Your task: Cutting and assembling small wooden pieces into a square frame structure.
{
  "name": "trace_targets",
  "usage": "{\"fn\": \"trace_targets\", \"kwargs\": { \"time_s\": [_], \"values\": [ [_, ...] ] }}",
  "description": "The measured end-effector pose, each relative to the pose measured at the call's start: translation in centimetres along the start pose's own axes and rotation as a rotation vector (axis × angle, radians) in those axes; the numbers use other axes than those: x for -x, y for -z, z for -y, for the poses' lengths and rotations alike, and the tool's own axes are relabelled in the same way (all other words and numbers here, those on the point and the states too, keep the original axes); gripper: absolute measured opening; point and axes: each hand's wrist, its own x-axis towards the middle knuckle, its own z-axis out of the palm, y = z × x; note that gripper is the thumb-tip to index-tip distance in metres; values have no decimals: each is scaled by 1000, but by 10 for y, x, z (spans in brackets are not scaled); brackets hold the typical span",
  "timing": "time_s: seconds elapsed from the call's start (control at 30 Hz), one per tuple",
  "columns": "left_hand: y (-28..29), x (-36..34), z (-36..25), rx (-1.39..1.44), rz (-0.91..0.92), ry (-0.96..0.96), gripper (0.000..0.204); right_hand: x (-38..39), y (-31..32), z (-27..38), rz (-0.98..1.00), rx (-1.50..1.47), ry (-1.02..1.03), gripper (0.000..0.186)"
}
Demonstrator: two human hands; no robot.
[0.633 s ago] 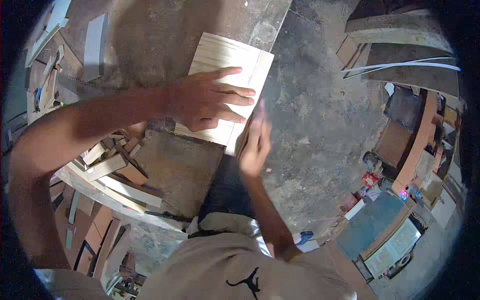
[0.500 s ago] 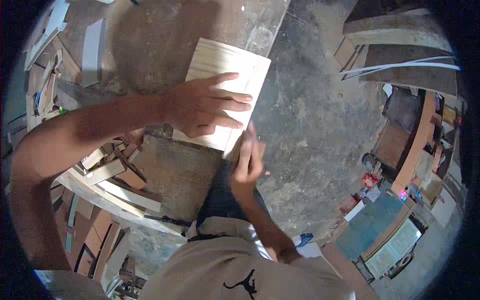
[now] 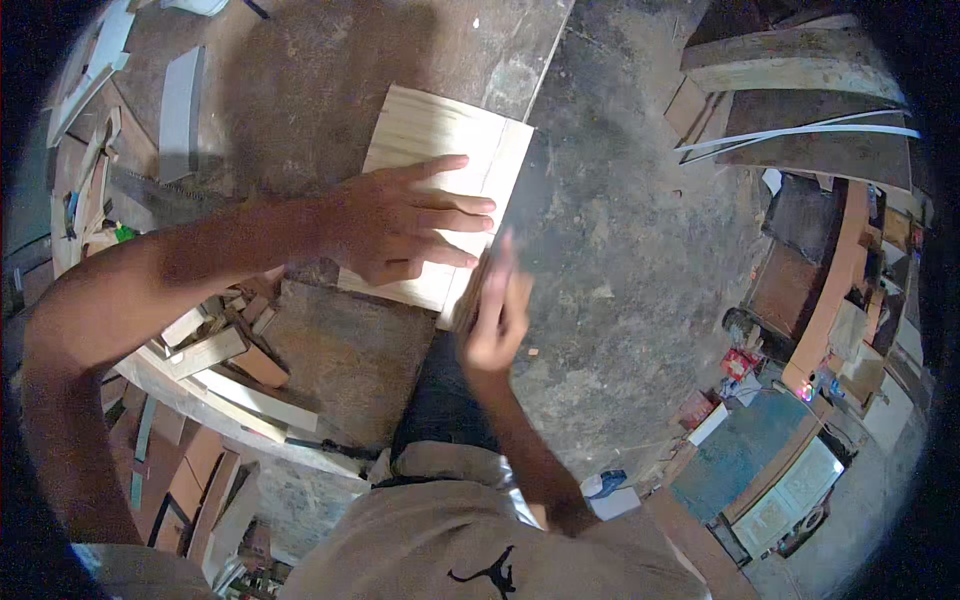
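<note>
A pale rectangular wooden board lies at the right edge of the brown workbench. My left hand rests flat on its face, fingers spread and pointing right. Alongside the board's right edge, my right hand is closed around a thin flat brownish piece, pressed against that edge. Motion blur and the fingers hide most of this piece, so its kind cannot be made out.
Wood offcuts lie heaped on the bench at left, near a saw blade. A white strip of board lies farther back. Concrete floor stretches to the right, with a cluttered low shelf beyond.
The board and my left hand appear slightly lower and farther left in the picture. My right hand stays at the board's right edge, its fingertips still blurred.
</note>
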Motion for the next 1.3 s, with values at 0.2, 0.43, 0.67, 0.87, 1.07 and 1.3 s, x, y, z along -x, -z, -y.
{"fn": "trace_targets", "kwargs": {
  "time_s": [0.2,0.43,0.67,0.87,1.07,1.3],
  "values": [
    [1,-6,2,-24,-12,-32,52,-42,2,15,6,-57,-162,46],
    [1,-1,-2,6,17,6,57,18,3,2,-17,-8,-3,45],
    [3,-4,1,26,4,-20,57,31,7,3,-20,16,83,46],
    [1,-5,0,-8,-7,-32,61,-48,-1,23,-14,-96,-162,46],
    [1,-3,-2,-23,38,-8,61,8,2,14,-25,6,39,45],
    [-1,-3,-4,-23,8,-15,58,11,6,31,-10,13,-11,45]
  ]
}}
